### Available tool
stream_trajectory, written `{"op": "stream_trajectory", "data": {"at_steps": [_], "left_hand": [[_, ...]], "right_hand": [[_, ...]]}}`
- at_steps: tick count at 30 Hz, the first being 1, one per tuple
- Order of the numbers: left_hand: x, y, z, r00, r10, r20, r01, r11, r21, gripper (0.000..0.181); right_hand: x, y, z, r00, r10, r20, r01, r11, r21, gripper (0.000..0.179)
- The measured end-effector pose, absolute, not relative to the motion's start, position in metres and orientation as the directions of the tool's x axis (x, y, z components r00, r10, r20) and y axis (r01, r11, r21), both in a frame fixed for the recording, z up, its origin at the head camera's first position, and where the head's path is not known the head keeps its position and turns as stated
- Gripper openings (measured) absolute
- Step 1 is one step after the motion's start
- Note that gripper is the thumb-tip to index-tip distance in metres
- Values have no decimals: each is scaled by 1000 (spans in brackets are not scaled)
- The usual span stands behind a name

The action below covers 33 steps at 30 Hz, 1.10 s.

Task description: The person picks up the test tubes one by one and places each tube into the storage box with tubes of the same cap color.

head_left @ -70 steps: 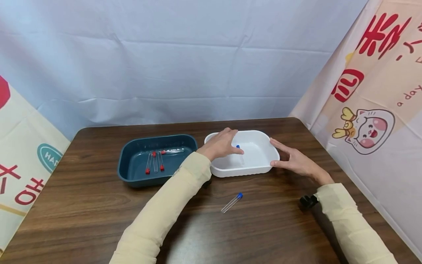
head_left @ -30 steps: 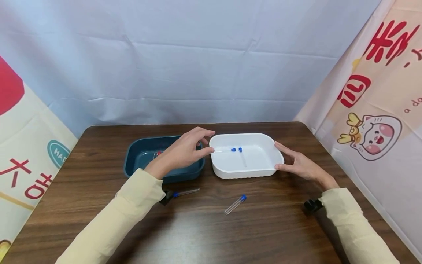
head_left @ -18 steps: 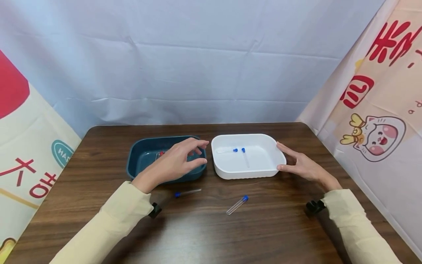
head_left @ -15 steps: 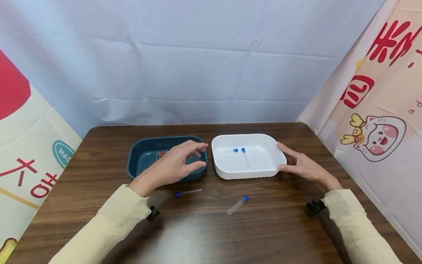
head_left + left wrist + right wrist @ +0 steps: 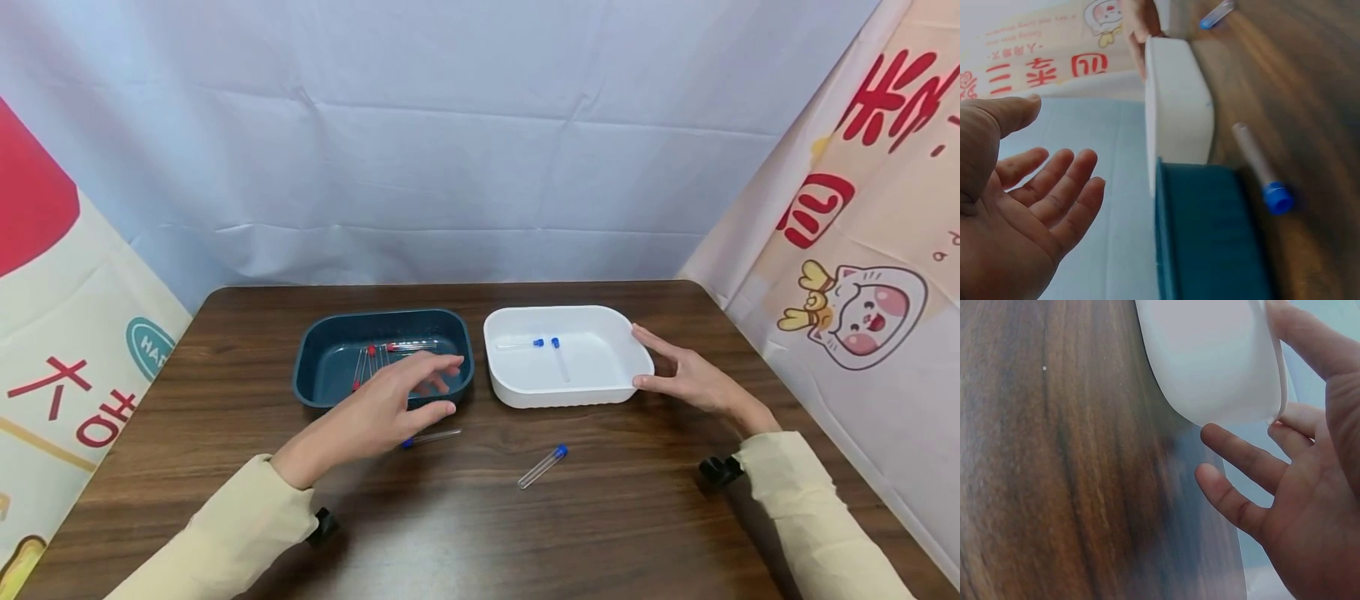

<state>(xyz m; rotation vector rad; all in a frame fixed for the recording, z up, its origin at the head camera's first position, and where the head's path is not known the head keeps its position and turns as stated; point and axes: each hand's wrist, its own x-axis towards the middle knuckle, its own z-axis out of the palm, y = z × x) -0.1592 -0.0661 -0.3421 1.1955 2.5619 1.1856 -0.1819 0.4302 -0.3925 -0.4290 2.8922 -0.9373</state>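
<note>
My left hand hovers over the front edge of the dark teal tray, holding nothing, its fingers loosely bent and spread in the left wrist view. Below it on the table, partly hidden, lies a test tube with a blue cap. Another blue-capped test tube lies further right. My right hand touches the right end of the white tray with thumb and fingertips, the fingers spread in the right wrist view. Inside the white tray are two blue-capped tubes. Several red-capped tubes lie in the teal tray.
Both trays stand side by side on a brown wooden table, with a narrow gap between them. A pale cloth hangs behind the table's back edge. Printed cloths hang at the left and right sides.
My left hand has left the white tray, where a second blue-capped tube now lies, and moved left and toward me, its fingers clear of it. My right hand stays at the white tray's end.
</note>
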Motion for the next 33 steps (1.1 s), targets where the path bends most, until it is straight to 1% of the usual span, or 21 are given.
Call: {"op": "stream_trajectory", "data": {"at_steps": [4,9,16,22,29,33], "left_hand": [[-153,-71,-355,-678,687,260,636,372,676,54],[-149,-74,-370,-680,687,254,626,365,689,49],[-143,-74,-386,-723,664,191,580,432,691,43],[-140,-74,-395,-752,635,177,559,473,681,40],[-135,-70,-404,-780,616,110,533,561,633,42],[-134,-69,-406,-803,586,107,519,600,609,42]], "right_hand": [[-183,430,-393,-957,-288,23,-246,771,-588,86],[-184,431,-392,-957,-288,19,-244,770,-589,87],[-183,432,-393,-958,-287,20,-244,773,-586,87],[-182,431,-393,-959,-281,20,-239,774,-586,87],[-182,431,-393,-960,-279,17,-237,779,-581,87],[-182,432,-393,-960,-279,15,-233,773,-591,87]]}}
